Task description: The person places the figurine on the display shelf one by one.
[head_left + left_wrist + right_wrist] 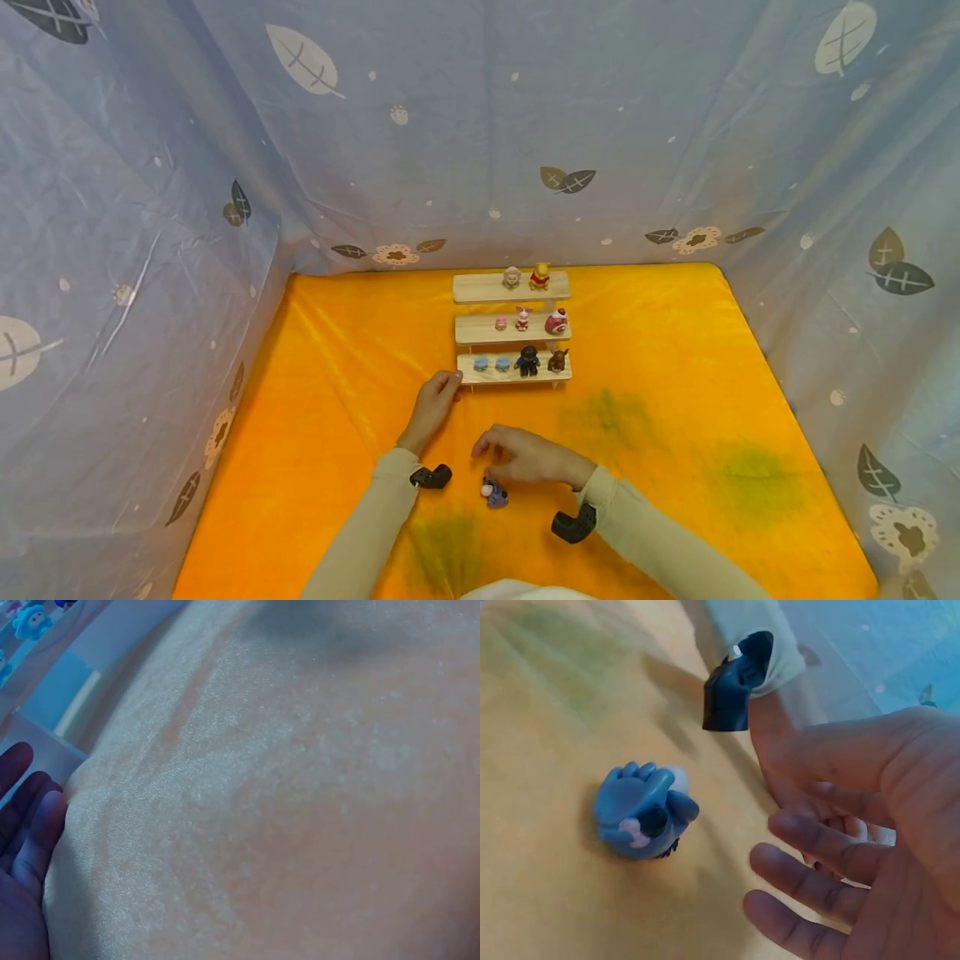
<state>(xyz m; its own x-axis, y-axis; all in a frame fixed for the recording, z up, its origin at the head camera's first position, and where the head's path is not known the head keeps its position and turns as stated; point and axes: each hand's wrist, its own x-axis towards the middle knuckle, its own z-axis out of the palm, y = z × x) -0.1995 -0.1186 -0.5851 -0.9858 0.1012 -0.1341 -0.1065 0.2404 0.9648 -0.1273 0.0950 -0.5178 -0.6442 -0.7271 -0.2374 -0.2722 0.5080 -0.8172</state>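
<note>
A small blue-grey donkey figurine (495,492) lies on the orange cloth; in the right wrist view the donkey figurine (641,814) shows its feet and a pink bow. My right hand (522,455) hovers just beyond it, fingers spread and loosely bent, holding nothing. At the front left corner of a three-tier wooden display shelf (517,288), my left hand (435,403) touches the lowest tier's end with its fingers. In the left wrist view, the left hand's fingers (37,832) lie beside the shelf's end, nearly straight.
Two light-blue figurines (491,364), a dark-haired figurine (528,361) and a brown one (557,360) stand on the lowest tier. Pink and red figurines (522,320) occupy the middle tier. On top are a pale figurine (512,277) and a yellow bear (539,277). Patterned curtains (450,125) enclose the cloth.
</note>
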